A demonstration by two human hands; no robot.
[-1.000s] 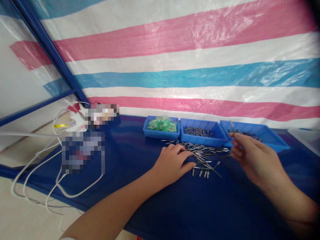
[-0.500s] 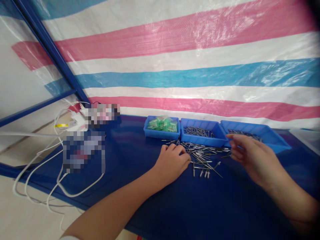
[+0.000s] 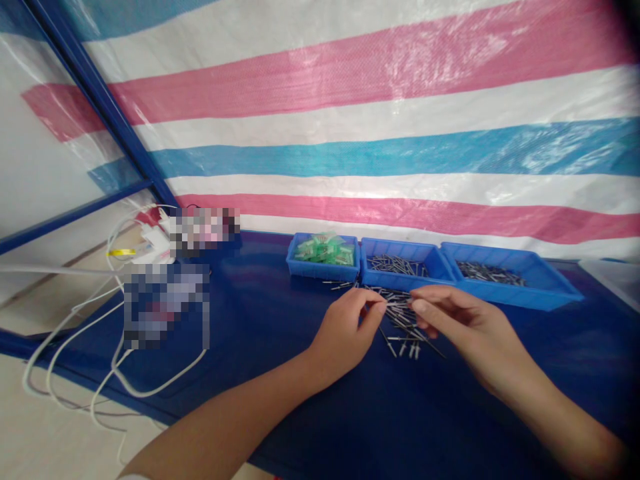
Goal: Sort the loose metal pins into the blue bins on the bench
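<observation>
A loose pile of small metal pins (image 3: pixel 400 319) lies on the blue table (image 3: pixel 260 313) in front of three blue bins. My left hand (image 3: pixel 347 330) is at the pile's left edge, thumb and fingers pinched on a thin pin. My right hand (image 3: pixel 463 327) has come to the pile's right side, its fingers curled toward the left hand's fingertips and touching the pins. The left bin (image 3: pixel 323 257) holds green plastic pieces. The middle bin (image 3: pixel 403 265) and the right bin (image 3: pixel 510 277) hold metal pins.
White cables (image 3: pixel 115 320) and blurred-out items lie at the table's left end near a blue frame post (image 3: pixel 100 100). A striped pink, white and blue tarp (image 3: pixel 375 133) hangs right behind the bins.
My right hand moved left and down from over the right bin to the pile; the pin it held up is gone from it. My left hand lifted from flat on the pins into a pinch.
</observation>
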